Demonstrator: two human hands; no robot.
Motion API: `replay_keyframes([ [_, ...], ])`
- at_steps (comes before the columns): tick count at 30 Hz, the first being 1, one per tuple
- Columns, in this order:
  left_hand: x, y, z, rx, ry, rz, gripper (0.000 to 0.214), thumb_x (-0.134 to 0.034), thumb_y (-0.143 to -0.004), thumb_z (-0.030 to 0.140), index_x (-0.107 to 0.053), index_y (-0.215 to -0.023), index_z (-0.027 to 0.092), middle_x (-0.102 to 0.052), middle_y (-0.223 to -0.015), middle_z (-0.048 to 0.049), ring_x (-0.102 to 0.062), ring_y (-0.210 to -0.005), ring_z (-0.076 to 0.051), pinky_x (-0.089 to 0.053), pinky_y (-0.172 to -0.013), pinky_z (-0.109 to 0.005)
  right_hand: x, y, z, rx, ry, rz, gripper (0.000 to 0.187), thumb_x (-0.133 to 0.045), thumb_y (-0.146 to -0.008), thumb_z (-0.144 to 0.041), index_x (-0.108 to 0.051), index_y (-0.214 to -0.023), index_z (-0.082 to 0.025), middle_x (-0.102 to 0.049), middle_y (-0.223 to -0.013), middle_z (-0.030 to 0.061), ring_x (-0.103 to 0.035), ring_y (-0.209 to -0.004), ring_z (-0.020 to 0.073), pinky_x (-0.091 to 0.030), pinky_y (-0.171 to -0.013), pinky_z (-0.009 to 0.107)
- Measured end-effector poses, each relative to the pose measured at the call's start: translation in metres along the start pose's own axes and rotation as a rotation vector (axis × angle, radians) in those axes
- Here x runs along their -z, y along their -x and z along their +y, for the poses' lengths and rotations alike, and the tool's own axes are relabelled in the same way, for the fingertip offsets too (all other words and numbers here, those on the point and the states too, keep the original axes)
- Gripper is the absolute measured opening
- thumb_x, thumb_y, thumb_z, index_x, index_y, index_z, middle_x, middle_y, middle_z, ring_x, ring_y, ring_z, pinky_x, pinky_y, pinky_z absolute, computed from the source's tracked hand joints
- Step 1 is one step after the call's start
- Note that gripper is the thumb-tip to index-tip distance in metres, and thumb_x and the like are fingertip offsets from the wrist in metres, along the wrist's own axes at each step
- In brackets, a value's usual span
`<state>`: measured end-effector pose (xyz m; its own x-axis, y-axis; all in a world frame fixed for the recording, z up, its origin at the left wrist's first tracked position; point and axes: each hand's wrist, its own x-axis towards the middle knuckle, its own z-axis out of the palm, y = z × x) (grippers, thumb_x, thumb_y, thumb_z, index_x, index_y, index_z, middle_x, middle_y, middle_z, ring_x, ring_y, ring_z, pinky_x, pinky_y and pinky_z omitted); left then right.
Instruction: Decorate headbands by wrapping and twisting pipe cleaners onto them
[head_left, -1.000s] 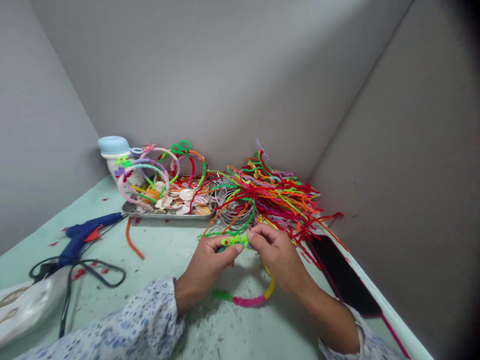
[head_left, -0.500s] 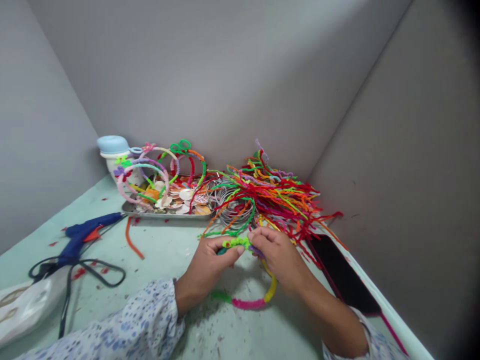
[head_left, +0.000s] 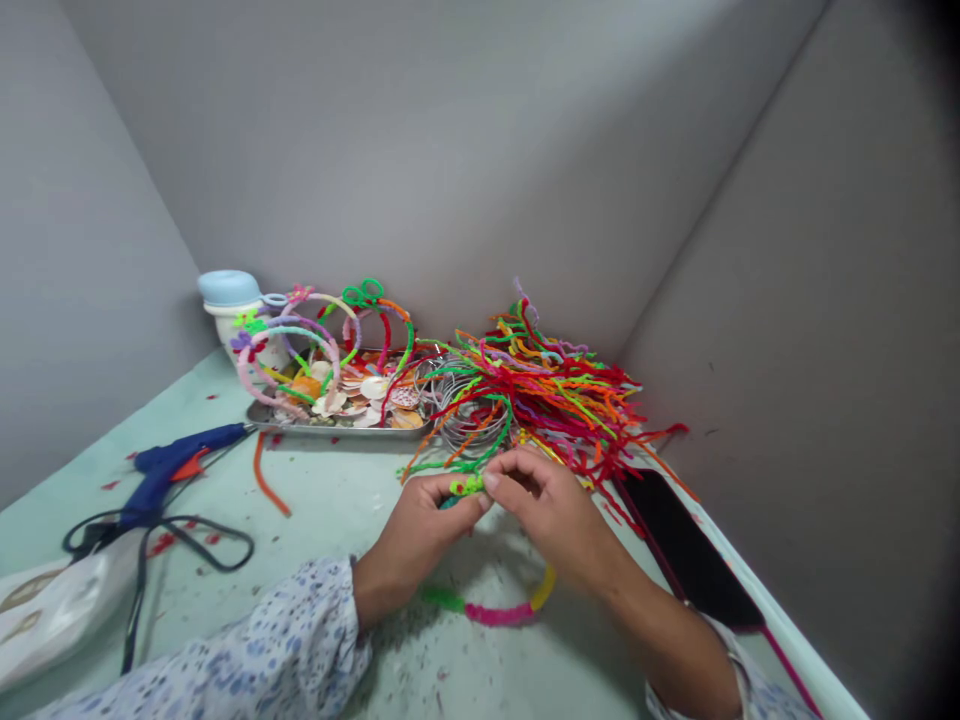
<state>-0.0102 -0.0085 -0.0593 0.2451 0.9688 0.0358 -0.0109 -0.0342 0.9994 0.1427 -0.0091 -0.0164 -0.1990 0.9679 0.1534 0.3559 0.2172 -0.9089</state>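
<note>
My left hand (head_left: 420, 535) and my right hand (head_left: 551, 510) meet over the pale green table (head_left: 315, 500), both pinching a headband (head_left: 499, 610) wrapped in green, pink and yellow pipe cleaner. Its lower arc curves below my hands. Between my fingertips sits a lime green pipe cleaner twist (head_left: 467, 486) on the band's top. Both hands are closed on it. Just behind them lies a heap of loose pipe cleaners (head_left: 547, 395) in red, orange and green.
A metal tray (head_left: 337, 428) holds shells and several finished headbands (head_left: 300, 345). A white jar with a blue lid (head_left: 229, 300) stands behind it. A blue glue gun (head_left: 169, 475) with black cord lies left. A dark phone (head_left: 686, 550) lies right. Grey walls enclose the table.
My right hand has slid left along the band's top, covering most of the lime green twist. The left hand has barely moved.
</note>
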Motion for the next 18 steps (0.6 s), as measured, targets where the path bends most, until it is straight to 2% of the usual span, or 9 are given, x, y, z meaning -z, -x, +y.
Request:
replay_keyframes([
  [12, -0.0019, 0.0053, 0.0085, -0.047, -0.1, -0.081, 0.03, -0.06, -0.078, 0.028, -0.054, -0.052, 0.015, -0.042, -0.05, 0.0051, -0.034, -0.05, -0.008, -0.024, -0.049, -0.022, -0.0002, -0.0007, 0.003, -0.078, 0.006, 0.003, 0.016, -0.057, -0.077, -0.026, -0.061, -0.064, -0.019, -0.055, -0.063, -0.0017, -0.053, -0.067, 0.0158, -0.039, -0.062, 0.027],
  [16, -0.002, 0.0055, 0.0079, -0.034, -0.097, -0.085, 0.028, -0.061, -0.078, 0.029, -0.055, -0.053, 0.015, -0.043, -0.05, 0.0048, -0.034, -0.05, -0.008, -0.024, -0.049, -0.021, -0.0001, -0.0016, 0.006, -0.098, -0.011, -0.006, 0.015, -0.058, -0.077, -0.027, -0.061, -0.065, -0.019, -0.055, -0.064, -0.002, -0.053, -0.066, 0.0152, -0.04, -0.062, 0.026],
  [18, -0.002, 0.0051, 0.0082, -0.03, -0.096, -0.075, 0.028, -0.061, -0.078, 0.029, -0.055, -0.054, 0.015, -0.042, -0.05, 0.005, -0.033, -0.05, -0.008, -0.024, -0.049, -0.021, 0.0014, -0.0022, 0.0067, -0.083, -0.04, -0.018, 0.01, -0.059, -0.077, -0.026, -0.062, -0.072, -0.019, -0.059, -0.069, -0.0014, -0.055, -0.068, 0.0153, -0.043, -0.064, 0.027],
])
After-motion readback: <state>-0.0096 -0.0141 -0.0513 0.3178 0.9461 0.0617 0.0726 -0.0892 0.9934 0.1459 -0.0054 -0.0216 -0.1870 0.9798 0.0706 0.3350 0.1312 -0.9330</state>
